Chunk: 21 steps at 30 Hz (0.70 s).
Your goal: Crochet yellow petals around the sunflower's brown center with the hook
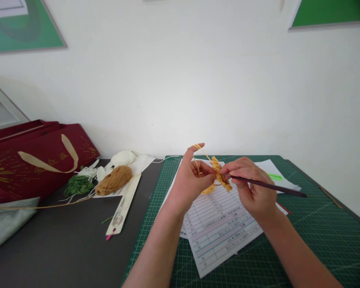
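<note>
My left hand [189,178] pinches a small yellow crochet piece [223,182], with a strand of yellow yarn [204,152] looped around its raised index finger. My right hand [253,186] grips a crochet hook [270,185] by its dark handle, which points out to the right. The hook's thin tip reaches the crochet piece between my two hands; whether it passes through a stitch is hidden by my fingers. Both hands are above a printed sheet [219,236] with a table of rows.
The sheet lies on a green cutting mat [312,248]. To the left are a brown yarn skein [114,181], green yarn [79,186], white yarn [123,158] and a cream bookmark-like strip [124,206]. A dark red gift bag [42,160] stands at far left, against a white wall.
</note>
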Each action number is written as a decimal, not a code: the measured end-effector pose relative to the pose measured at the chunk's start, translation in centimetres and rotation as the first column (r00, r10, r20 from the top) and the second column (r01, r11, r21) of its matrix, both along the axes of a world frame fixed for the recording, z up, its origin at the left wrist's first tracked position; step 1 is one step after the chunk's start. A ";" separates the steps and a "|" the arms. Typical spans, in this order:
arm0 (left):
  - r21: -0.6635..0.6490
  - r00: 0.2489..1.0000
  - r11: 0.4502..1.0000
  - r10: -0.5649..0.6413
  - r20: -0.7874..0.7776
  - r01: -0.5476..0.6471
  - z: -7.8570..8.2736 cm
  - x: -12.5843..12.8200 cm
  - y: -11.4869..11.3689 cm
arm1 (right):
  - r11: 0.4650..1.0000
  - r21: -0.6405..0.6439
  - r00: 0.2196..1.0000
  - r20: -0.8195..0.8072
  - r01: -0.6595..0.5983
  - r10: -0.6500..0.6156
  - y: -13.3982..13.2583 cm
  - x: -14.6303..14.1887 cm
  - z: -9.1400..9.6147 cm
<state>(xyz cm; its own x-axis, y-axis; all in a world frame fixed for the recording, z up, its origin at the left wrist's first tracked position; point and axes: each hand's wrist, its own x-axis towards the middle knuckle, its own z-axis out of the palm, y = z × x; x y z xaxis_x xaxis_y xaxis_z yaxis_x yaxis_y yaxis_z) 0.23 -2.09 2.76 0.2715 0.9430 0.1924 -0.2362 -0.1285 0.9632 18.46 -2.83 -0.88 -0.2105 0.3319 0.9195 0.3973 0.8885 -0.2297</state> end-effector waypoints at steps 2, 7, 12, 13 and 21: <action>-0.023 1.000 1.000 -0.009 0.025 0.009 0.0 0.0 0.0 | 0.999 -0.025 0.997 -0.062 -0.037 0.035 0.1 -0.2 -0.2; -0.083 0.990 0.995 -0.045 0.137 0.056 -0.3 0.0 0.2 | 0.992 -0.052 0.978 -0.181 -0.113 0.101 0.1 -0.6 -0.7; -0.077 0.983 0.995 -0.041 0.179 0.055 -0.4 0.1 0.2 | 0.995 -0.033 0.981 -0.172 -0.096 0.089 0.2 -0.6 -0.9; -0.079 0.982 0.995 -0.039 0.184 0.054 -0.4 0.1 0.2 | 0.996 -0.022 0.983 -0.163 -0.090 0.085 0.2 -0.6 -0.9; -0.117 0.974 0.991 -0.039 0.223 0.067 -0.2 0.3 0.1 | 0.998 0.021 0.993 -0.099 -0.055 0.057 0.2 -0.5 -0.9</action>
